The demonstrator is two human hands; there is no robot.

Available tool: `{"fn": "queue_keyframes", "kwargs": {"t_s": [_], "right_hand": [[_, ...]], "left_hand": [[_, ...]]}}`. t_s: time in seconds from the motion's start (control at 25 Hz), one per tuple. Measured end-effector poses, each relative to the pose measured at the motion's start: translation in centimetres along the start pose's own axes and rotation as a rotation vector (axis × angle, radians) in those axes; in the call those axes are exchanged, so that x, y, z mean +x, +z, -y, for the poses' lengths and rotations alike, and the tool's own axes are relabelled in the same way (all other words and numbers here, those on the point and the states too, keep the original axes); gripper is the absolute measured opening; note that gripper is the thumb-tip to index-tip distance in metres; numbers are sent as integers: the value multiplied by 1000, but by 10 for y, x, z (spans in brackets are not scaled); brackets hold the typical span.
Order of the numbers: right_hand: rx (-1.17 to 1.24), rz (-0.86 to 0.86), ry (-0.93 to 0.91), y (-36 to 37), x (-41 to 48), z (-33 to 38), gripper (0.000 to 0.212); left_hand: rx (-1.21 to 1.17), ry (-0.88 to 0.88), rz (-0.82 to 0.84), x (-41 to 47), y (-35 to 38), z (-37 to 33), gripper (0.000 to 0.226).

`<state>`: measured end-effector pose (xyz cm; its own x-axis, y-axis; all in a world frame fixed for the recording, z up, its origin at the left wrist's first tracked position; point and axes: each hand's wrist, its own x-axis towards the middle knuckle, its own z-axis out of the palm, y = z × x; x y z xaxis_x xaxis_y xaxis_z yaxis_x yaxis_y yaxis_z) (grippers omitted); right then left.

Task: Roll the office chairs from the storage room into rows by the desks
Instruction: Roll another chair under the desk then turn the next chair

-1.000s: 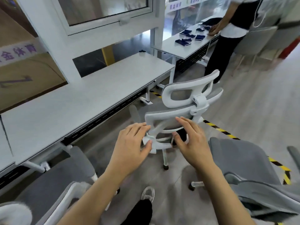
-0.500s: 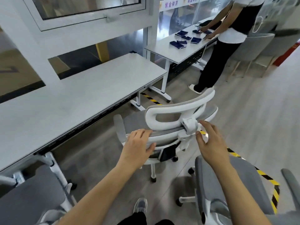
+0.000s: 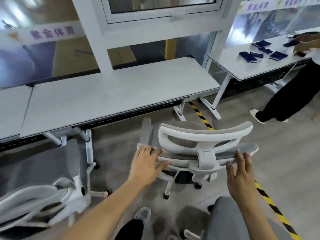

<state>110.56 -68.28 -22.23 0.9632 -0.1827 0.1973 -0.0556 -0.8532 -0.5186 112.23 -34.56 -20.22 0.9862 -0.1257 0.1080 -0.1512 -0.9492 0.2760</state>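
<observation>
Left hand (image 3: 147,163) has its fingers hooked over the top rim of the office chair (image 3: 204,136) at the left end of the backrest, thumb laid along the rear of the frame, so I read it as a real hold. Right hand (image 3: 240,174) is wide and flat, its straight fingers only touching the right end of the same rim. A second ago both hands were just reaching for a chair that stood skewed, and half a second ago only the left had settled on it. Now the backrest is square to me, with one hand at each end and the seat pointing at the long surface (image 3: 112,94) straight ahead. By my judgement the turning is finished and a straight push remains. The chair stands on the floor (image 3: 285,161) just short of the surface's edge, over the hazard tape (image 3: 200,115), not yet tucked in. To its left a parked chair (image 3: 74,181) already sits under the same surface, which gives me the line to match. A third chair (image 3: 225,220) waits close by my right side. Farther right, another person (image 3: 285,94) stands at a second surface (image 3: 251,70), well apart from my path.
</observation>
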Motion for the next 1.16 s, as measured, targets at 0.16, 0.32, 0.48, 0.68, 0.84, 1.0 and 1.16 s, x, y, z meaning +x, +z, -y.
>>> {"fn": "queue_keyframes", "kwargs": {"t_s": [0.16,0.32,0.48,0.68,0.84,1.0,1.16], "right_hand": [[125,152,101,-12,28,-21,59],[132,215,-31,-13,64,-44,65],[145,215,-12,-5,86,-35,60],[180,227,-59,3,105,-25,63],[206,226,-46,10,100,-9,60],[205,240,-60,16,96,7,59],[216,293,-71,20,101,20,61]], "left_hand": [[-2,-72,-34,-9,7,-26,61],[-36,-154,-30,-10,10,-46,62],[-61,-199,-38,0,12,-47,62],[-47,-248,-77,7,16,-40,63],[-50,-263,-98,1,14,-26,61],[-43,-294,-85,-6,7,-13,61],[-68,-329,-84,-10,5,-1,56]]}}
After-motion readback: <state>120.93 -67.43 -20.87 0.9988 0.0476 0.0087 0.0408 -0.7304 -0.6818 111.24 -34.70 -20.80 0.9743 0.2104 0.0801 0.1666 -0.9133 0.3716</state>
